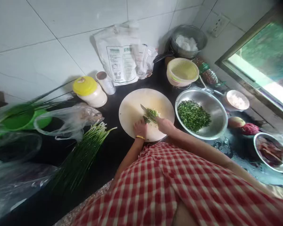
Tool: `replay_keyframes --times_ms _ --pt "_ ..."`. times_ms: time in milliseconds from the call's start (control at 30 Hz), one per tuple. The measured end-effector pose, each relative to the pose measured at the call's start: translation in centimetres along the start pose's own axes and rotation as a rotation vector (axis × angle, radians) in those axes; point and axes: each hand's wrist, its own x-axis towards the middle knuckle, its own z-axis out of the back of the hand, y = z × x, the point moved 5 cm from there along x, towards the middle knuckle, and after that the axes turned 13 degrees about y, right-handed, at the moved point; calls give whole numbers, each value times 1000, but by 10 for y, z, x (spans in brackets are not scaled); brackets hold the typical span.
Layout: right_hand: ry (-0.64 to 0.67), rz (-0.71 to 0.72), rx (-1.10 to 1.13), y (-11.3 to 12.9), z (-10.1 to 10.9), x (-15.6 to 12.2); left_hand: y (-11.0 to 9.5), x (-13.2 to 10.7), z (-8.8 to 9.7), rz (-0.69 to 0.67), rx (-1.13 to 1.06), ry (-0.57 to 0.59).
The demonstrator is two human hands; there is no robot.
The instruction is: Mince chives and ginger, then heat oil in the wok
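On the round cutting board (129,106) lies a small heap of chopped chives (153,113). My right hand (165,126) is closed around the handle of a kitchen knife (145,109), whose blade points up and left across the greens. Just left of the blade, my left hand (140,128), with a yellow band at the wrist, presses a short bunch of chives (146,119) onto the board. Its fingertips are close to the knife. To the right of the board, a steel bowl (218,116) holds a larger pile of finely chopped greens (193,115).
Whole chives (85,157) lie left of the board, near plastic bags (68,119). A yellow-lidded jar (91,91), a plastic roll (106,83) and a flour bag (120,59) stand behind. Stacked baskets (182,72), a white-filled bowl (237,100) and a meat bowl (271,152) are rightward.
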Motion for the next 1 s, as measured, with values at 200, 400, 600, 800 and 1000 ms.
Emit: replay_keyframes --times_ms 200,400,600,800,1000 --pt "47 -26 22 -2 -13 1 1 -3 8 -13 -1 -52" --pt "35 37 41 16 -14 9 -1 -2 6 -24 0 -47" --pt "31 31 31 16 -11 6 -3 0 -2 -17 19 -33" --pt "44 44 37 14 -10 -3 -4 4 -9 -2 24 -33" --pt "89 53 45 16 -13 4 -4 7 -13 -11 -14 -39"
